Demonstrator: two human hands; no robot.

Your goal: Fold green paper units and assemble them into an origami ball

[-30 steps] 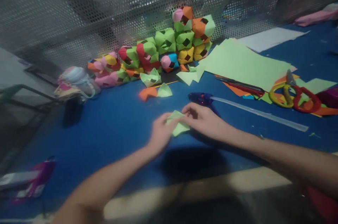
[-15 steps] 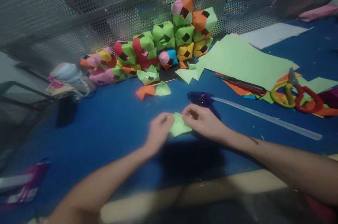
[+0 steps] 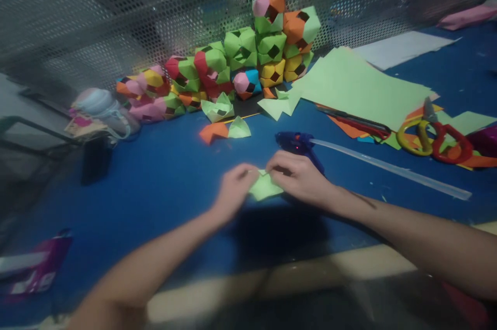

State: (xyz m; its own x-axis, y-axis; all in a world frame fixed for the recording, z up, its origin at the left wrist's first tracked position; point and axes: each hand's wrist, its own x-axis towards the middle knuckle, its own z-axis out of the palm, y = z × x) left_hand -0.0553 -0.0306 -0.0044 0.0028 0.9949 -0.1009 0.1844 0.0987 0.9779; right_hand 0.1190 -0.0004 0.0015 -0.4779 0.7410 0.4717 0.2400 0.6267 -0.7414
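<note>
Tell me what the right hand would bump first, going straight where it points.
The right hand would first meet the green paper it holds; beyond that, probably the left hand, though depth is unclear.

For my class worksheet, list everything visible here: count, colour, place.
table: one, blue, beneath the work
perforated panel: one, grey, behind
paper blocks: over ten, multicoloured, stacked before panel
open folded piece: one, pale green, before blocks
loose pieces: two, orange and green, centre
green sheets: uncounted, right
white sheet: one, behind green sheets
scissors: one pair, yellow and red handles, right
scraps: several, mostly orange, near scissors
long tool: one, red and black, beside sheets
glue gun: one, blue, beyond right hand
glue stick: one, translucent, gun's rear
container: one, pale, left
flat object: one, dark, left
purple objects: two, left and right edges
pink object: one, far right
folded paper: one, green, between hands
left hand: one, bare, holding folded paper
right hand: one, bare, likewise
</note>
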